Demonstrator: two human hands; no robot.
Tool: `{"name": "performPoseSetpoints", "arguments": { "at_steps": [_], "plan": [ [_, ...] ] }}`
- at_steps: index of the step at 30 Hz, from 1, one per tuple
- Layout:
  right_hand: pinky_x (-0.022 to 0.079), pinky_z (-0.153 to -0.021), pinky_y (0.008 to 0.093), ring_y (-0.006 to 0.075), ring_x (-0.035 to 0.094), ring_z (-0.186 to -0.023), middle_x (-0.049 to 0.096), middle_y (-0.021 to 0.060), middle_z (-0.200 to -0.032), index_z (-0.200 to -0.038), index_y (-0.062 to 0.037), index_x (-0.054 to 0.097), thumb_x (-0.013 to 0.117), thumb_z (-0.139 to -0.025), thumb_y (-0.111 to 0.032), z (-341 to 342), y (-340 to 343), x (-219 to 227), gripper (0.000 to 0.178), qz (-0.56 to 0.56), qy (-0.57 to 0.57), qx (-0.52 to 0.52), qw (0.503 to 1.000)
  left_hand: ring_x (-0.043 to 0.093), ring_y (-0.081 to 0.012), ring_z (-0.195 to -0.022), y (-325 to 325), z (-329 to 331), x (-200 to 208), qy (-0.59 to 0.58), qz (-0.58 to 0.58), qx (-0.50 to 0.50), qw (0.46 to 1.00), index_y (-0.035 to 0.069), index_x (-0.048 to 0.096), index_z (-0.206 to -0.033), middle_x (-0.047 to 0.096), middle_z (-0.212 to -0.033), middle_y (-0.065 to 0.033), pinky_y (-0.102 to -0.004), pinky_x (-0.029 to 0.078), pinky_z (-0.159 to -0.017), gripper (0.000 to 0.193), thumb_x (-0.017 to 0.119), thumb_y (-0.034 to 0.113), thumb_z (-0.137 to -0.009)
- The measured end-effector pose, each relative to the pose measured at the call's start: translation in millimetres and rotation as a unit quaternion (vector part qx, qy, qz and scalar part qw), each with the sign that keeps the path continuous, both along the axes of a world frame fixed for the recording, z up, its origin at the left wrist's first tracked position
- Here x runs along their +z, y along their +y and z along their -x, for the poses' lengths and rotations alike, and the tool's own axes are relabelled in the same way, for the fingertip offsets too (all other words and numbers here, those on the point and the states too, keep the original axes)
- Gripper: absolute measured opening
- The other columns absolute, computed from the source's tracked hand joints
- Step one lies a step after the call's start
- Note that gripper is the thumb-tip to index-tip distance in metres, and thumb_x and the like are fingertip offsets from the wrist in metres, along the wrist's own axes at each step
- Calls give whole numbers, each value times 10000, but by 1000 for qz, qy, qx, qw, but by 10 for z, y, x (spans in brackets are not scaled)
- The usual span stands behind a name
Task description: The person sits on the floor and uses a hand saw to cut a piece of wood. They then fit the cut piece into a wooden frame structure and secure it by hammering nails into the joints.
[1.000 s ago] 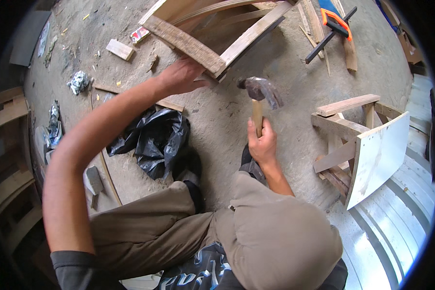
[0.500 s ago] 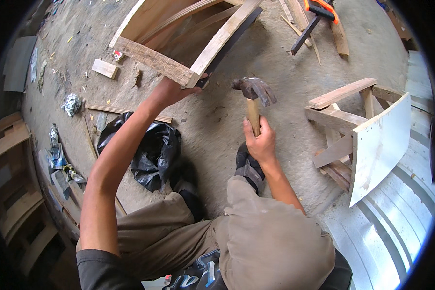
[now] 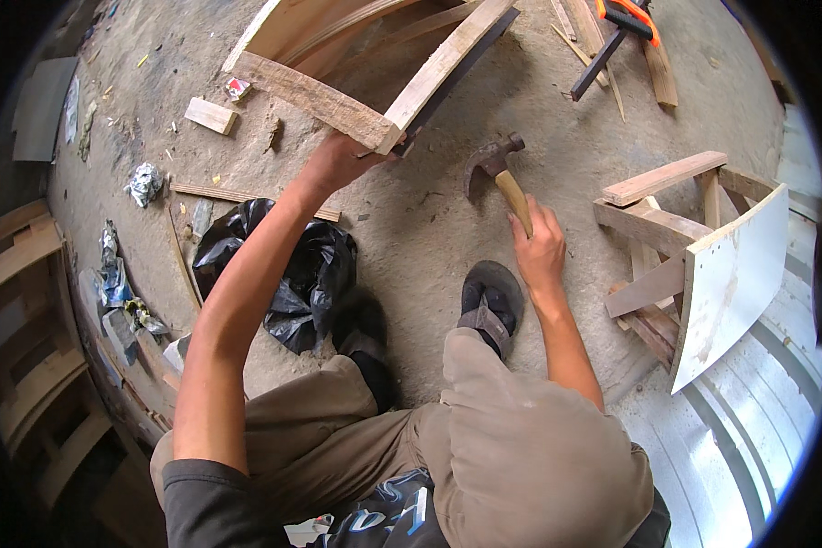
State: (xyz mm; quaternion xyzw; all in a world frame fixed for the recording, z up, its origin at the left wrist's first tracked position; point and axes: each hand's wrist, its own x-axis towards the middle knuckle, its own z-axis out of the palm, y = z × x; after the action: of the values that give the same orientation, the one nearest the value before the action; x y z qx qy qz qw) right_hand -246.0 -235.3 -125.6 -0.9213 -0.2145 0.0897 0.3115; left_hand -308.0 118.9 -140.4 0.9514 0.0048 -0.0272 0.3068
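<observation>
Hammer (image 3: 496, 164): right of wooden frame (image 3: 312, 99), near its close corner; newly flipped claw-side leftward, presumably favouring claw over face.
Right hand (image 3: 541, 247): clamped on hammer.
Left hand (image 3: 341, 163): apart, at that corner; closure hidden.

The grey floor (image 3: 411, 274) carries a black plastic bag (image 3: 315, 279) left of centre and, upper left, a wood block (image 3: 210, 115) (short, pale).

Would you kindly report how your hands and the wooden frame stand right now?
Right hand gripping hammer, clear of the wooden frame. Left hand at the frame's near corner, grip partly hidden. Black plastic bag nearby, partly behind left forearm.
</observation>
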Motion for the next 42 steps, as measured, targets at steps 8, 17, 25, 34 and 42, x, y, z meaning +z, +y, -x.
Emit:
{"name": "performPoseSetpoints", "arguments": {
  "at_steps": [8,17,25,34,42],
  "plan": [
    [438,-965,439,377,560,-1105,575,221,-1169,-1214,31,557,734,-859,-330,-845,817,255,537,-165,-109,11,980,546,-284,-1169,-32,76,26,6,48,39,998,307,704,-1204,616,-1264,-74,-405,427,-1022,372,746,336,-836],
    [462,-952,399,363,602,-1066,606,271,-1159,-1248,59,523,671,-871,-301,-2915,1771,-804,542,-233,-31,79,969,607,-223,-1065,-79,98,-32,12,142,103,984,253,724,-1174,674,-1154,-52,-374,475,-937,465,849,320,-730],
    [499,-855,310,196,628,-975,662,123,-1086,-1224,47,572,747,-821,-226,-2797,1767,-615,517,-275,56,30,959,574,-312,-1176,-336,212,-75,-132,131,147,972,66,703,-1093,675,-1142,-146,-454,304,-1149,445,837,297,-737],
    [492,-849,296,167,615,-964,656,91,-1098,-1247,16,597,689,-903,-299,-2738,1818,-664,476,-350,103,26,931,552,-317,-1176,-258,249,-51,-122,142,124,975,93,725,-1075,686,-1129,-104,-423,359,-1081,332,790,218,-775],
    [492,-825,288,161,632,-939,686,93,-1087,-1200,22,617,672,-902,-265,-3116,1697,-870,417,-265,76,36,960,553,-329,-1168,-173,148,-38,-111,13,82,990,108,714,-1097,678,-1133,-110,-426,387,-1045,372,779,298,-784]
  ]
}}
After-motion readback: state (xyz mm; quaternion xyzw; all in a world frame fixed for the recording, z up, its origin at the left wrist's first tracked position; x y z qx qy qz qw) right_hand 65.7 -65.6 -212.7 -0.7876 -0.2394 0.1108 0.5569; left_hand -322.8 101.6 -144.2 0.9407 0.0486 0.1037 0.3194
